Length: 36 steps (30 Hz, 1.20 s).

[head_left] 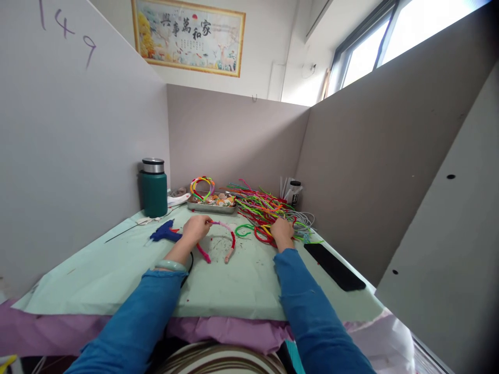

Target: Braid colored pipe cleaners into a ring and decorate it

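My left hand (197, 228) is closed around the upper left part of a headband (233, 240) wrapped in pink, red and pale fuzzy stems. The headband's two ends point toward me over the table. At the near edge of a heap of coloured pipe cleaners (259, 200), my right hand (283, 231) rests with its fingers bent down among the stems. Its fingertips are partly hidden, so whether it grips a stem does not show. A green curled pipe cleaner (244, 229) and red loops lie just left of it.
A blue glue gun (166, 231) lies left of my left hand. Behind are a green bottle (154, 192), a metal tray (210, 208) of small pieces and finished colourful headbands (201, 179). A black phone (334, 266) lies at right. Grey partitions (237, 130) enclose the table.
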Tool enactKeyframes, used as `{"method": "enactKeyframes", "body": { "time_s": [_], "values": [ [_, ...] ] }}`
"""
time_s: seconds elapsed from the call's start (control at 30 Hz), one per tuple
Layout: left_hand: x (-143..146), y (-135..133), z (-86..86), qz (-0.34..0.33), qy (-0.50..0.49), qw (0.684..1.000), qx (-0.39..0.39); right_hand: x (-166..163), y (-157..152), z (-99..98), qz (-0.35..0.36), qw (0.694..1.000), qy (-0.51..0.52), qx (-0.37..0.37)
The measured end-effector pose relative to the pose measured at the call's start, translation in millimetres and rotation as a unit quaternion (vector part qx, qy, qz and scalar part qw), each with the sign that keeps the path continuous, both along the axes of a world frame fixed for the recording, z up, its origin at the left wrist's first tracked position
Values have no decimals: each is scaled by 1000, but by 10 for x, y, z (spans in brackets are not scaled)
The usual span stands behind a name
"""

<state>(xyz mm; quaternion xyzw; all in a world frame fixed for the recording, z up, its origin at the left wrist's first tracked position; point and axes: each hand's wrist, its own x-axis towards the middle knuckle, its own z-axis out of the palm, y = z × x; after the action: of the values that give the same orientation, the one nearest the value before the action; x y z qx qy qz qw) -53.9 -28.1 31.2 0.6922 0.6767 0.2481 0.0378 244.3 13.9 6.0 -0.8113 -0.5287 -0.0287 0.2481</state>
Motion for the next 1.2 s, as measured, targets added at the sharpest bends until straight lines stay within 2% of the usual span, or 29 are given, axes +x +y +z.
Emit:
{"method": "enactKeyframes", "body": {
  "time_s": [0.07, 0.13, 0.3, 0.4, 0.47, 0.6, 0.7, 0.83, 0.97, 1.07, 1.13, 1.2],
  "values": [
    [-5, 7, -5, -5, 1, 1000, -3, 25, 15, -39, -2, 1000, 1, -31],
    [-15, 22, -16, -10, 4, 1000, -7, 27, 33, -63, 3, 999, -1, -32],
    [-31, 52, -43, -12, 15, 1000, -15, 42, 56, -61, -3, 999, 38, 20],
    [-29, 51, -41, -12, 20, 999, -26, 15, 25, -32, -3, 998, 15, 65],
    [-26, 48, -37, -10, 23, 999, -33, -63, -9, -15, 41, 996, -23, 79],
    [-27, 57, -47, -13, 25, 999, -37, -335, -38, -54, 228, 966, -116, 47],
    [-35, 82, -73, -17, 28, 999, -32, -511, -8, -143, 216, 963, -160, 12],
    [-40, 110, -108, -16, 44, 998, -29, -567, 41, -210, 219, 963, -156, 26],
    [-33, 113, -114, -17, 64, 997, -37, -510, 87, -160, 204, 974, -57, 76],
    [-24, 97, -104, -29, 69, 996, -42, -509, 132, -104, 213, 965, 83, 131],
    [-19, 81, -97, -35, 68, 996, -51, -541, 150, -79, 256, 933, 226, 116],
    [-15, 65, -91, -35, 67, 996, -56, -581, 146, -64, 296, 871, 385, 72]
  ]
}}
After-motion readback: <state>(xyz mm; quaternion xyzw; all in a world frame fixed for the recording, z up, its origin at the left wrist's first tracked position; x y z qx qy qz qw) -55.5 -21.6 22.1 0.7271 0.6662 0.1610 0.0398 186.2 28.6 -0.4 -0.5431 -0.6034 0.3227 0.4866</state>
